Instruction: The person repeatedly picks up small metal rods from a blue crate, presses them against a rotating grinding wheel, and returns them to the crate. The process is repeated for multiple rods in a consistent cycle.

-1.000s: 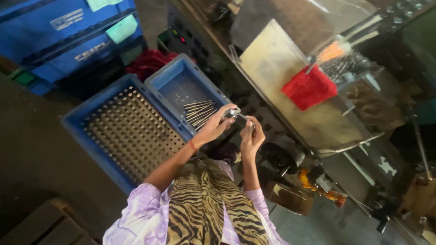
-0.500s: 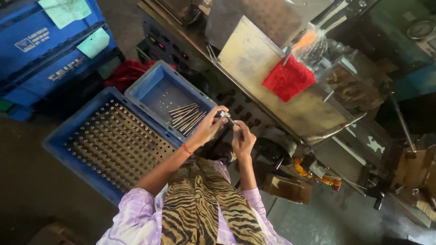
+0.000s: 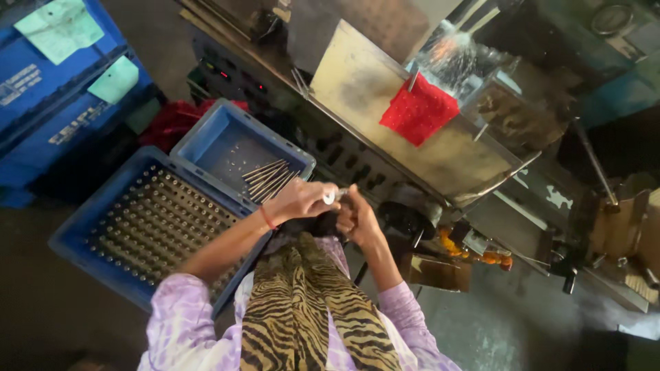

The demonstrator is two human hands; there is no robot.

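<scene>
While both hands meet just above the lap, the left hand (image 3: 297,200) curls closed around a small shiny metal piece (image 3: 331,196), and the right hand (image 3: 357,220) closes on its other end. Beside the left hand, a small blue crate (image 3: 206,141) holds loose metal rods (image 3: 267,180); touching it, a larger blue tray (image 3: 75,230) carries rows of upright pins.
</scene>
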